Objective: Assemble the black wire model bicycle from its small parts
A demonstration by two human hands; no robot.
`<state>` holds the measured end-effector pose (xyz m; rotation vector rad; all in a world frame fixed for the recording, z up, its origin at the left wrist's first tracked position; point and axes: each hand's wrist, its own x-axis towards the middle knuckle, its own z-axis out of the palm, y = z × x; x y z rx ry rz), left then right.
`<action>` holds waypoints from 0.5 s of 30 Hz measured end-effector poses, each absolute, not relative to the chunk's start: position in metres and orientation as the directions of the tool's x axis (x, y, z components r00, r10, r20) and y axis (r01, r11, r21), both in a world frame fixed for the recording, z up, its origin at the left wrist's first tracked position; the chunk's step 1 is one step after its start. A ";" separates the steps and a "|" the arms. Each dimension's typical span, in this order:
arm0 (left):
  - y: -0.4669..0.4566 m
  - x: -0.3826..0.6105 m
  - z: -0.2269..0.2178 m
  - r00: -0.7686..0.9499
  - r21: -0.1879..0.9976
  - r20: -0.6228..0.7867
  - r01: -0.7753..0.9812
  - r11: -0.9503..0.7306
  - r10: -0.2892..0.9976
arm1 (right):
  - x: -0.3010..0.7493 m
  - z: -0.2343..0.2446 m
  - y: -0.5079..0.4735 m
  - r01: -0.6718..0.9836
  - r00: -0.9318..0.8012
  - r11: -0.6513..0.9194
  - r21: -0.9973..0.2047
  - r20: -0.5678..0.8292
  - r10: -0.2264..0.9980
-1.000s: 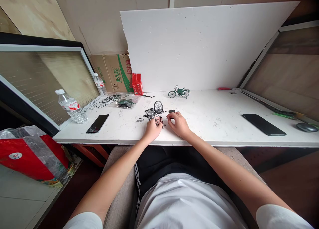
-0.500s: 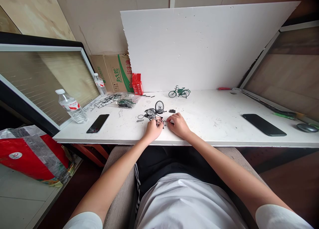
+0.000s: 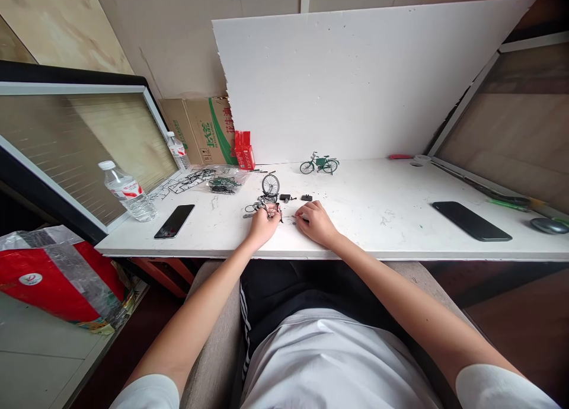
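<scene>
My left hand [image 3: 264, 227] is closed on a small black model bicycle [image 3: 271, 185], gripping it by the frame. One spoked wheel stands up above my fingers; part of the frame is hidden behind them. Across a short gap, my right hand [image 3: 316, 224] rests on the table with thumb and fingers pinched together. A tiny thin piece shows at its fingertips, too small to name. Beyond the hands lie two small black parts, one block [image 3: 285, 197] near the model and another block [image 3: 306, 198] above my right hand. A loose black ring [image 3: 250, 208] lies left of the model.
A finished green model bicycle [image 3: 319, 163] stands at the back. Black part frames [image 3: 191, 181] and a plastic bag of parts [image 3: 223, 184] lie left, near a water bottle [image 3: 127, 189] and a phone [image 3: 175, 221]. A larger dark phone [image 3: 471, 221] and a mouse [image 3: 550, 226] are right.
My left hand has shifted left with the model bicycle, widening the gap between the hands and uncovering a black block behind. My right hand has barely moved.
</scene>
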<state>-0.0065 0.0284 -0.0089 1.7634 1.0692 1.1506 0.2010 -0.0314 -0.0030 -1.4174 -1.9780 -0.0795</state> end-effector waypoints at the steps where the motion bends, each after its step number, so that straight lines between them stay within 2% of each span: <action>1: 0.032 -0.011 -0.006 0.233 0.903 0.313 0.228 -0.365 0.921 | 0.201 -0.003 -0.031 0.852 -0.162 0.401 -0.336 0.560 0.813; 9: 0.055 -0.044 0.028 0.069 0.961 0.253 0.094 -0.259 0.965 | 0.199 0.000 -0.034 0.836 -0.119 0.395 -0.381 0.578 0.808; 13: 0.061 -0.063 0.046 -0.025 0.967 0.255 0.028 -0.254 0.967 | 0.205 0.002 -0.032 0.747 0.097 0.401 -0.530 0.684 0.723; 15: 0.064 -0.071 0.054 -0.050 0.965 0.262 0.008 -0.262 0.964 | 0.216 0.005 -0.029 0.702 0.201 0.374 -0.605 0.673 0.712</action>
